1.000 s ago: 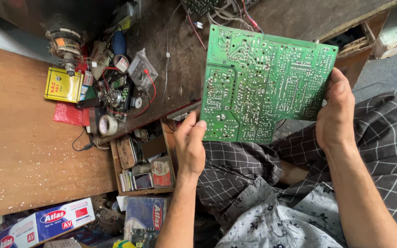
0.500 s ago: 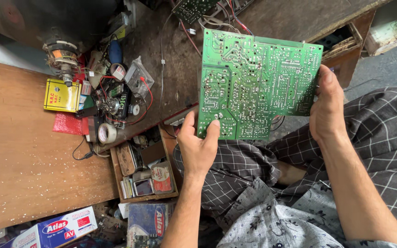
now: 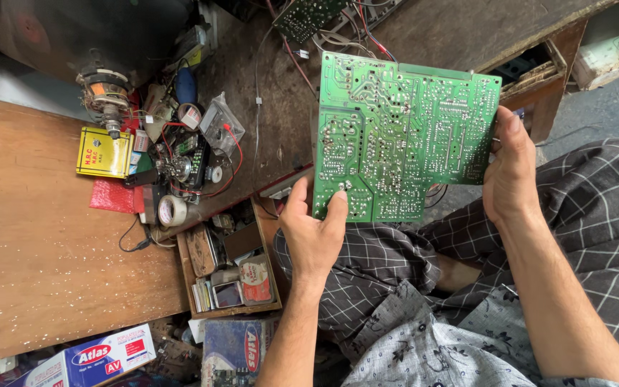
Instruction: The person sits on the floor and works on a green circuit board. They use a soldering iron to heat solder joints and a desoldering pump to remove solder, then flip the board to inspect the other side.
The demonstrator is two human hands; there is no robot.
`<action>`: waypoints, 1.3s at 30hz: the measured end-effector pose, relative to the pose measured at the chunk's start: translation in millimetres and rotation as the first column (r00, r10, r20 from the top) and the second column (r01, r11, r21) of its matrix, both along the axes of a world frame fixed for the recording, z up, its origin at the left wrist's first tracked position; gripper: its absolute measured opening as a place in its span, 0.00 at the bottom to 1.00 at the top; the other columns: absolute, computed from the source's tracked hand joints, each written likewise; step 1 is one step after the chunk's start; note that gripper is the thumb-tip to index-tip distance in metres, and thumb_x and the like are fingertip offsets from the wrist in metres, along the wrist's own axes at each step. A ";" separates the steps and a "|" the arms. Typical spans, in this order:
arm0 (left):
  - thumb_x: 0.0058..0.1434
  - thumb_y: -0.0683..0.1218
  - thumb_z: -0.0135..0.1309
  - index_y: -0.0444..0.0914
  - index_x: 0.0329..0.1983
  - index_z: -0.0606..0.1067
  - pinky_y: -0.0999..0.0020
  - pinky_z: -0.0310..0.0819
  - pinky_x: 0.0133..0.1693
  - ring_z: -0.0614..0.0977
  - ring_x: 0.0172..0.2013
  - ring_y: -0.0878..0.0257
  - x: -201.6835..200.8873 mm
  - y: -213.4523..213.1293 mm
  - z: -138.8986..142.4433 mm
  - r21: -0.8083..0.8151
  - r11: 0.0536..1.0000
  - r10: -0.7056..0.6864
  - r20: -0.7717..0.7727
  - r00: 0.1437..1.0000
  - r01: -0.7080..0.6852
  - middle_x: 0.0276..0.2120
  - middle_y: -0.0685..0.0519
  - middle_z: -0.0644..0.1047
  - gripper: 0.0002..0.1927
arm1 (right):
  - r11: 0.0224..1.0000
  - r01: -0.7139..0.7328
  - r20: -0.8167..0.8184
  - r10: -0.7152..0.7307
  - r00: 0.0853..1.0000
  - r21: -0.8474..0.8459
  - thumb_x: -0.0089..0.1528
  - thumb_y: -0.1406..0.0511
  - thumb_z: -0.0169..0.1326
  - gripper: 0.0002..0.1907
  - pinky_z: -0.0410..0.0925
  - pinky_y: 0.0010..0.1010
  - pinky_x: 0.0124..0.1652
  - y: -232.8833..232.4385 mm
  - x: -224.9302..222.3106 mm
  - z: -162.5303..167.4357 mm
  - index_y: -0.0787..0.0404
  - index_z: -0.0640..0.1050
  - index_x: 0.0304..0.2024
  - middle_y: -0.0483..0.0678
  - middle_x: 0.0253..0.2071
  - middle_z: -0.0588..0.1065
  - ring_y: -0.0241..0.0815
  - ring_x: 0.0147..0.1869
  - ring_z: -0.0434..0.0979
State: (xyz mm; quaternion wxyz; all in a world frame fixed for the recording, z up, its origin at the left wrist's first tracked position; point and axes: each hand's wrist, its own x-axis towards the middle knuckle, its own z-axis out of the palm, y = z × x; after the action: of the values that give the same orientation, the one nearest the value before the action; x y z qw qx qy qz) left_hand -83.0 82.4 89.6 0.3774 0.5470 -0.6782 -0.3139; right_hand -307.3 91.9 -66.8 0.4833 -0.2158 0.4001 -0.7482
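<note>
I had the green circuit board [image 3: 402, 140] up over my lap, solder side facing me. My left hand [image 3: 314, 233] gripped its lower left corner, thumb on the face; my right hand [image 3: 511, 172] clasped its right edge. Below the left hand sat an open wooden drawer [image 3: 227, 269] crammed with small tins. Beyond lay the scratched wooden counter [image 3: 30, 258], with a tape roll [image 3: 172, 211], a yellow tin [image 3: 104, 153] and tangled wires [image 3: 195, 161], then a second board [image 3: 308, 16] farthest off.
</note>
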 end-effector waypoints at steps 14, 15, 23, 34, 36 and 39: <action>0.70 0.43 0.41 0.28 0.57 0.75 0.78 0.67 0.37 0.75 0.35 0.75 14.0 -4.9 -9.1 0.036 0.997 -0.057 -0.159 0.986 0.063 0.38 0.56 0.81 0.19 | 1.000 -0.003 -0.006 0.003 1.000 0.020 0.59 0.30 0.50 0.55 0.51 0.46 0.71 -0.3 0.8 -6.2 0.67 0.66 0.70 0.54 0.67 0.68 0.47 0.72 0.61; 0.70 0.43 0.41 0.28 0.57 0.75 0.78 0.70 0.40 0.77 0.38 0.75 14.0 -5.8 -9.0 0.016 0.996 -0.079 -0.176 0.981 0.083 0.41 0.56 0.81 0.19 | 1.000 0.003 -0.006 -0.003 1.000 0.020 0.59 0.30 0.50 0.55 0.51 0.46 0.71 -0.6 0.4 -6.7 0.67 0.66 0.70 0.54 0.67 0.68 0.47 0.73 0.61; 0.72 0.44 0.42 0.28 0.54 0.77 0.76 0.65 0.33 0.73 0.31 0.74 10.8 -8.2 -4.3 0.066 0.997 -0.035 -0.108 0.994 0.042 0.34 0.54 0.80 0.18 | 1.000 0.004 0.022 -0.004 1.000 0.018 0.59 0.31 0.52 0.55 0.52 0.45 0.71 -0.7 0.6 -9.1 0.67 0.66 0.69 0.55 0.67 0.67 0.47 0.74 0.60; 0.71 0.44 0.44 0.29 0.54 0.77 0.75 0.73 0.41 0.79 0.38 0.71 11.0 -15.0 5.0 0.102 0.990 -0.081 -0.131 0.988 0.095 0.39 0.53 0.82 0.18 | 0.999 -0.004 0.006 0.004 1.000 0.049 0.58 0.30 0.51 0.57 0.50 0.47 0.70 -0.1 2.0 -11.1 0.67 0.65 0.69 0.54 0.66 0.67 0.47 0.72 0.60; 0.71 0.45 0.45 0.29 0.54 0.78 0.75 0.72 0.40 0.78 0.37 0.71 12.3 -17.1 5.9 0.128 0.986 -0.090 -0.117 0.989 0.105 0.39 0.52 0.82 0.17 | 0.999 -0.004 0.014 0.003 1.000 0.043 0.58 0.30 0.51 0.57 0.50 0.47 0.71 -0.1 2.4 -12.5 0.68 0.65 0.70 0.54 0.66 0.67 0.47 0.72 0.60; 0.71 0.46 0.46 0.29 0.53 0.77 0.76 0.71 0.40 0.77 0.37 0.73 13.6 -20.9 7.4 0.142 0.979 -0.124 -0.143 0.982 0.145 0.39 0.54 0.82 0.17 | 0.999 -0.005 0.020 0.004 1.000 0.044 0.58 0.30 0.51 0.56 0.51 0.46 0.70 -0.3 3.3 -14.9 0.67 0.65 0.70 0.54 0.66 0.67 0.47 0.72 0.60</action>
State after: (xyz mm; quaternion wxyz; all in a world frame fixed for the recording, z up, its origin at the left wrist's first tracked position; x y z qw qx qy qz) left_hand -69.4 61.5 97.0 0.3570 0.5047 -0.6609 -0.4255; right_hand -303.9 91.6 -81.7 0.4937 -0.1987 0.4110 -0.7402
